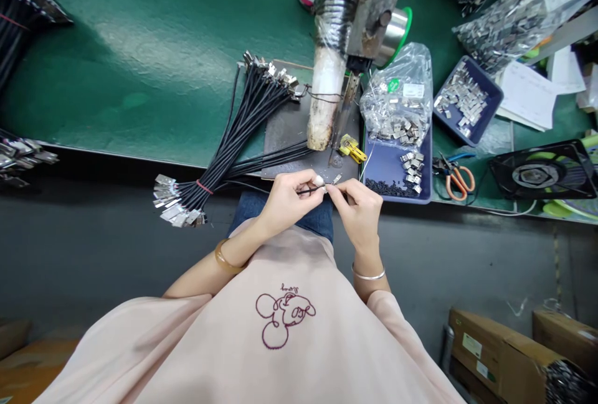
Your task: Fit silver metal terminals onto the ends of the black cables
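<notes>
My left hand [293, 200] pinches a black cable [306, 191] close to its end, just over the table's front edge. My right hand [357, 205] meets it there, thumb and forefinger closed at the cable's tip; whatever small part sits between those fingers is mostly hidden. A bundle of black cables [233, 136] with metal USB plugs lies to the left, tied with a red band. Just beyond my fingers, a small metal connector [337, 178] rests on the dark work plate [284, 133]. To the right, a blue tray [426, 173] holds metal shells and small black pieces.
A soldering iron on a stand [348, 99] and a taped fume hose [322, 93] hang over the plate. Right are a bag of connectors [399, 93], a second blue tray [495, 96], orange-handled pliers [458, 183] and a fan [542, 170]. Cardboard boxes [504, 348] stand on the floor.
</notes>
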Motion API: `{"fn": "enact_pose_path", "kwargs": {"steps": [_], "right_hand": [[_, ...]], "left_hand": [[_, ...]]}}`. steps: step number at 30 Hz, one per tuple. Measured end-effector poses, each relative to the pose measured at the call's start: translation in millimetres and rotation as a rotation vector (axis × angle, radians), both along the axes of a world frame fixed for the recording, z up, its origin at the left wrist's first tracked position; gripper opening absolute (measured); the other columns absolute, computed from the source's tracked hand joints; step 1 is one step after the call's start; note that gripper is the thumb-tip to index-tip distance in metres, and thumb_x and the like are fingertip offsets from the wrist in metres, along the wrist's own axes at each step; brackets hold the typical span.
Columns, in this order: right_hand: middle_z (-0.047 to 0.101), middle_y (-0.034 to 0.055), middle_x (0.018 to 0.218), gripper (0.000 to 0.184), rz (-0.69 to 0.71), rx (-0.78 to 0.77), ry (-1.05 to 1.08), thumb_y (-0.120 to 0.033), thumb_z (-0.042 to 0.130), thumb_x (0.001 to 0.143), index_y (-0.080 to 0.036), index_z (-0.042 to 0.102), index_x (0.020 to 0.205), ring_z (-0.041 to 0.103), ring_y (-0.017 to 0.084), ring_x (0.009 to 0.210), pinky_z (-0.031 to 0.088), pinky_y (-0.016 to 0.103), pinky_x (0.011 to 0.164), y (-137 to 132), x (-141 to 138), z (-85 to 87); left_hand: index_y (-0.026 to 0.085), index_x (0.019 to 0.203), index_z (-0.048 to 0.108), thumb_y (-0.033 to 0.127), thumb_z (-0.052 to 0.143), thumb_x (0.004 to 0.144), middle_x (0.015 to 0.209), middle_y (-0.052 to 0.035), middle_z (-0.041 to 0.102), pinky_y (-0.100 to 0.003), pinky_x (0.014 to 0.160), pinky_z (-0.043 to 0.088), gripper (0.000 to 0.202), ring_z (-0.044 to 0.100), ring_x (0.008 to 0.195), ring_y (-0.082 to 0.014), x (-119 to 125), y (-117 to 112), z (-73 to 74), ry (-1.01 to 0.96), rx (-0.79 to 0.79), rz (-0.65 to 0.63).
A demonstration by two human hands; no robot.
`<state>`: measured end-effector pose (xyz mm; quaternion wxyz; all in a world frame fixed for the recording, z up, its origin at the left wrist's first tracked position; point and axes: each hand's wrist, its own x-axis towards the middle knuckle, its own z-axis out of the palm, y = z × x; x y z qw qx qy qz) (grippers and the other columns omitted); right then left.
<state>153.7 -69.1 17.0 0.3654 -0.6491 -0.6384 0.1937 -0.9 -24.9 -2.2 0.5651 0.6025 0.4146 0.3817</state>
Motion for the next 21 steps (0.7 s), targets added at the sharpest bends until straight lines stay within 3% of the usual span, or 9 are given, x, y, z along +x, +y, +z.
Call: {"fn": "enact_pose_path", "kwargs": {"steps": [3, 6, 9, 12, 14, 17, 21], "right_hand": [[0.052, -0.0046, 0.058, 0.027, -0.062, 0.031, 0.034, -0.040, 0.062, 0.091, -0.021, 0.062, 0.072, 0.045, 0.009, 0.052, 0.039, 0.025, 0.055, -3, 0, 1.1], [0.044, -0.0091, 0.053, 0.016, -0.182, 0.113, 0.262, -0.040, 0.056, 0.094, -0.024, 0.059, 0.095, 0.042, 0.008, 0.043, 0.034, 0.024, 0.046, -8, 4, 7.1], [0.063, -0.0066, 0.067, 0.017, -0.238, 0.146, 0.392, -0.034, 0.049, 0.097, -0.026, 0.050, 0.113, 0.051, 0.008, 0.041, 0.042, 0.023, 0.045, -14, 6, 14.0], [0.075, -0.0002, 0.091, 0.010, -0.228, 0.149, 0.321, -0.028, 0.054, 0.097, -0.026, 0.054, 0.107, 0.070, 0.011, 0.062, 0.058, 0.027, 0.065, -14, 3, 13.9], [0.075, 0.0019, 0.098, 0.004, -0.169, 0.141, 0.261, -0.027, 0.059, 0.094, -0.024, 0.059, 0.096, 0.075, 0.014, 0.079, 0.061, 0.030, 0.077, -10, 1, 9.3], [0.074, 0.0052, 0.108, 0.007, -0.084, 0.057, 0.270, -0.028, 0.063, 0.091, -0.022, 0.062, 0.087, 0.075, 0.016, 0.088, 0.064, 0.030, 0.076, 0, -2, 0.5], [0.073, 0.0046, 0.104, 0.010, -0.073, 0.023, 0.369, -0.028, 0.064, 0.089, -0.022, 0.060, 0.082, 0.074, 0.016, 0.090, 0.064, 0.030, 0.077, 12, -1, -6.0]], "left_hand": [[0.014, 0.079, 0.066, 0.025, 0.066, 0.082, 0.065, 0.0013, 0.057, -0.019, 0.055, 0.040, 0.011, 0.050, 0.058, -0.0083, -2, 2, 2.1, -0.037, -0.037, -0.028], [0.013, 0.086, 0.072, 0.027, 0.070, 0.081, 0.070, -0.0010, 0.064, -0.021, 0.060, 0.044, 0.016, 0.054, 0.061, -0.0092, -2, 4, 3.5, -0.136, -0.112, -0.003], [0.013, 0.080, 0.071, 0.027, 0.071, 0.079, 0.072, -0.0016, 0.065, -0.021, 0.060, 0.043, 0.014, 0.054, 0.062, -0.0089, 0, 7, 2.7, -0.221, -0.149, 0.045], [0.013, 0.076, 0.069, 0.025, 0.070, 0.079, 0.064, 0.0010, 0.059, -0.020, 0.055, 0.038, 0.012, 0.049, 0.057, -0.0079, 2, 10, 1.4, -0.224, -0.159, 0.043], [0.014, 0.075, 0.068, 0.025, 0.069, 0.079, 0.060, 0.0023, 0.055, -0.020, 0.053, 0.035, 0.012, 0.046, 0.054, -0.0074, 3, 12, 1.4, -0.214, -0.162, 0.033], [0.014, 0.076, 0.069, 0.026, 0.070, 0.079, 0.060, 0.0022, 0.055, -0.021, 0.053, 0.036, 0.012, 0.047, 0.053, -0.0079, 4, 15, 2.6, -0.219, -0.181, 0.027], [0.014, 0.074, 0.069, 0.025, 0.072, 0.076, 0.056, 0.0032, 0.053, -0.021, 0.052, 0.036, 0.012, 0.045, 0.051, -0.0071, 6, 18, 3.6, -0.222, -0.200, 0.063]]}}
